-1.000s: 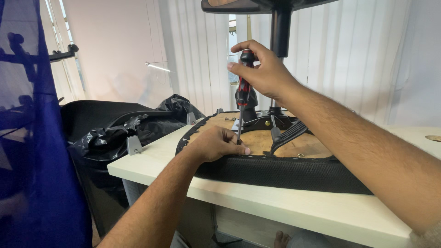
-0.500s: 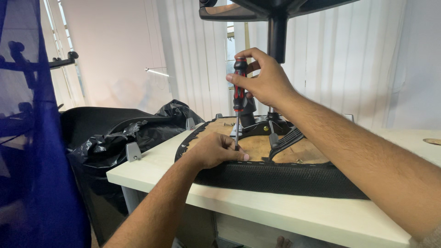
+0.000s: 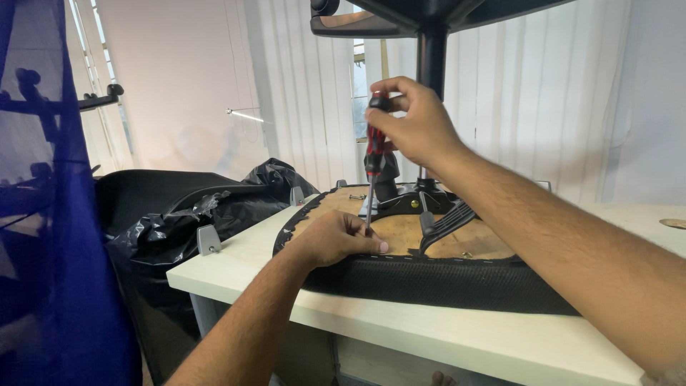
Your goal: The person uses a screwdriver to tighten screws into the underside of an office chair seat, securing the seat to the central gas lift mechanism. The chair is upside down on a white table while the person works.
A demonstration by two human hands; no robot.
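Note:
An upturned office chair seat with black mesh edging and a bare wooden underside lies on a white table. My right hand grips the red-and-black handle of a screwdriver held upright over the wood. My left hand rests on the seat's near edge, its fingertips pinched around the screwdriver's shaft close to the tip. A black metal mechanism and its column rise from the seat just behind the tool.
Crumpled black plastic wrap and another black seat part lie to the left of the table. A blue mesh panel stands at the far left. Small grey brackets sit on the table. White vertical blinds hang behind.
My right hand and the screwdriver have shifted slightly and turned on the handle. My left hand has stayed at the shaft on the seat's edge.

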